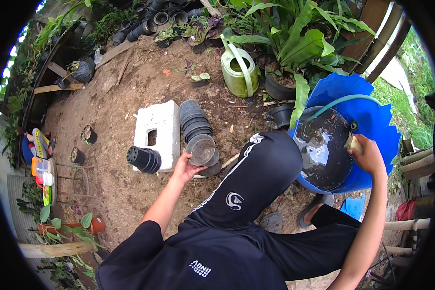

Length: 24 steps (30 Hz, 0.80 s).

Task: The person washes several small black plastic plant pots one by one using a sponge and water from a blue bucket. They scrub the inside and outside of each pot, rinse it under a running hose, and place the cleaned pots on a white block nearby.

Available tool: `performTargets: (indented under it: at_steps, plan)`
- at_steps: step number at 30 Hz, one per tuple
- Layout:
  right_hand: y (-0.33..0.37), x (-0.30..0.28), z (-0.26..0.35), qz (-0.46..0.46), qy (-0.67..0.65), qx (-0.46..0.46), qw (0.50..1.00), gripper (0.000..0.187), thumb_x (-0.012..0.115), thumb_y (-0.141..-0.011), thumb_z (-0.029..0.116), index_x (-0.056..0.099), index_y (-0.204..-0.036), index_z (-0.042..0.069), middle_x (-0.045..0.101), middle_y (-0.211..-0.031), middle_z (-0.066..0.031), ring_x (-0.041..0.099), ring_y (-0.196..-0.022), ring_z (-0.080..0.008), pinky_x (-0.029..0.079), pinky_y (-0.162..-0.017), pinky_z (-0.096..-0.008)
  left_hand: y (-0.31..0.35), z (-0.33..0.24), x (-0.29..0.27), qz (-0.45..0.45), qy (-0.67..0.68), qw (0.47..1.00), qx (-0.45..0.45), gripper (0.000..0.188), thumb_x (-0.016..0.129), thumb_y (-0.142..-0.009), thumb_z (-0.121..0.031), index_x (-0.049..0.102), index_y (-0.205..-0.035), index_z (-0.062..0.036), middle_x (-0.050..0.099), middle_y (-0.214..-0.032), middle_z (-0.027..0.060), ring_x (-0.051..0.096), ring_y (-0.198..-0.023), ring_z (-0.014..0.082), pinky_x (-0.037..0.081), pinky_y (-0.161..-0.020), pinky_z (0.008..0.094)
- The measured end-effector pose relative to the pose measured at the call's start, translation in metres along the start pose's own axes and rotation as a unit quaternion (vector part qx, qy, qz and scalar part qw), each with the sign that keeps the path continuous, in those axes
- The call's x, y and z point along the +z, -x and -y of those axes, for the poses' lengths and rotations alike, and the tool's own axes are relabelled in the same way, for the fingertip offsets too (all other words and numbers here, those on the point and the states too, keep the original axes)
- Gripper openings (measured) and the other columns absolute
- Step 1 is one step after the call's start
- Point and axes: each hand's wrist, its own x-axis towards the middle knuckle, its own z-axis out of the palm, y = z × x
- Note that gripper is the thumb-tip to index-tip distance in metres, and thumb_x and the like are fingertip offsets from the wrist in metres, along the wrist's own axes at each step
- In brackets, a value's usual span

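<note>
My left hand (184, 166) grips a small black plastic pot (201, 150) by its rim, at the near end of a long stack of black pots (194, 121) lying on the soil. Beside it lies a white foam block (157, 128) with a shorter stack of black pots (144, 159) on its near side. My right hand (367, 154) reaches over the rim of a blue barrel (367, 104) of dark water and holds a small pale object (354, 143). My knee in black trousers (256, 174) sits between the two hands.
A green hose (343, 100) curves into the barrel. A green watering can (238, 70) stands behind, with leafy plants (299, 38) and a black pot (280, 87). Two small pots (88, 134) with soil sit to the left, more black pots (150, 19) at the back.
</note>
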Motion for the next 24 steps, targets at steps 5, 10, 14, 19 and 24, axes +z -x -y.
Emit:
performTargets:
  at_steps: [5, 10, 14, 19, 24]
  plan:
    - [0.002, 0.0, 0.001, -0.004, 0.003, 0.003, 1.0, 0.045, 0.08, -0.081, 0.009, 0.067, -0.123, -0.001, 0.071, -0.104, -0.0284, 0.068, -0.102, -0.0464, 0.054, -0.087, -0.0471, 0.006, 0.01, 0.015, 0.079, 0.012, 0.997, 0.018, 0.049, 0.063, -0.088, -0.014, 0.047, -0.134, -0.0043, 0.059, -0.134, 0.021, 0.059, -0.128, 0.0402, 0.043, -0.112, 0.07]
    - [0.0, 0.0, 0.0, 0.009, -0.004, 0.013, 1.0, 0.045, 0.081, -0.081, 0.009, 0.067, -0.123, -0.001, 0.071, -0.102, -0.0288, 0.069, -0.101, -0.0466, 0.054, -0.086, -0.0472, -0.002, 0.016, 0.016, 0.087, -0.074, 0.985, 0.131, 0.045, 0.069, -0.091, -0.009, 0.049, -0.132, -0.0126, 0.062, -0.13, 0.0085, 0.06, -0.124, 0.0269, 0.052, -0.101, 0.0549]
    - [0.0, 0.001, -0.001, -0.005, 0.002, 0.001, 1.0, 0.045, 0.081, -0.082, 0.01, 0.067, -0.123, -0.001, 0.072, -0.101, -0.0285, 0.069, -0.1, -0.0463, 0.054, -0.086, -0.0475, -0.004, 0.014, 0.022, 0.079, -0.12, 0.977, 0.156, 0.054, 0.071, -0.092, -0.009, 0.043, -0.138, -0.0142, 0.056, -0.138, 0.0085, 0.056, -0.129, 0.0267, 0.05, -0.105, 0.0486]
    - [0.001, 0.002, -0.002, 0.002, -0.008, -0.001, 1.0, 0.044, 0.08, -0.082, 0.01, 0.068, -0.123, 0.0, 0.072, -0.101, -0.0284, 0.069, -0.099, -0.0459, 0.054, -0.086, -0.0473, -0.004, 0.02, 0.037, 0.034, -0.266, 0.917, 0.295, 0.061, 0.085, -0.081, -0.008, 0.045, -0.127, -0.0147, 0.043, -0.143, 0.0071, 0.05, -0.133, 0.0253, 0.052, -0.102, 0.0486]
    - [0.0, 0.002, -0.002, 0.005, 0.004, 0.008, 1.0, 0.045, 0.08, -0.082, 0.009, 0.068, -0.124, 0.0, 0.072, -0.102, -0.0281, 0.069, -0.1, -0.0458, 0.055, -0.086, -0.0473, -0.002, 0.019, 0.048, -0.03, -0.478, 0.753, 0.45, 0.078, 0.099, -0.064, -0.021, 0.046, -0.121, -0.0087, 0.034, -0.148, 0.0165, 0.037, -0.144, 0.0324, 0.053, -0.104, 0.0487]
